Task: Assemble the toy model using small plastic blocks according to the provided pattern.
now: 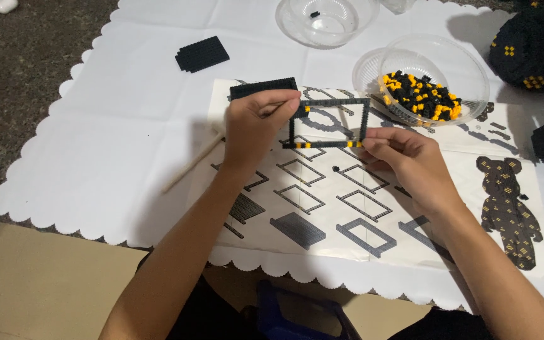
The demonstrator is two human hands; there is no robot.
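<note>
— Head view: left hand (253,129) pinching what?

— Pinching the top left corner of a thin black brick frame (328,123), thumb and fingers pressed together on it. Right hand (404,160) pinching the bottom right corner, where a few yellow bricks sit in the rail.

— Lying how?

— Held up off the instruction sheet (373,214), rectangle open in the middle, long axis running left to right between both hands. Equally near to each; gripped at opposite corners.

— Around it?

— Just behind the left fingers, a solid black brick panel (262,87) at the sheet's top left corner. Beyond the right hand, a clear bowl of black and yellow bricks (420,94) at the sheet's top right edge, near but apart. Farther back, an almost empty clear bowl (325,22) at the cloth's far edge, and a small black plate (201,53) toward its far left. Thin stick (193,165) across the sheet's left edge, under the left wrist.

— Room to move?

— Open white cloth (96,157) to the left; black brick models (536,47) crowding the far right corner.
</note>
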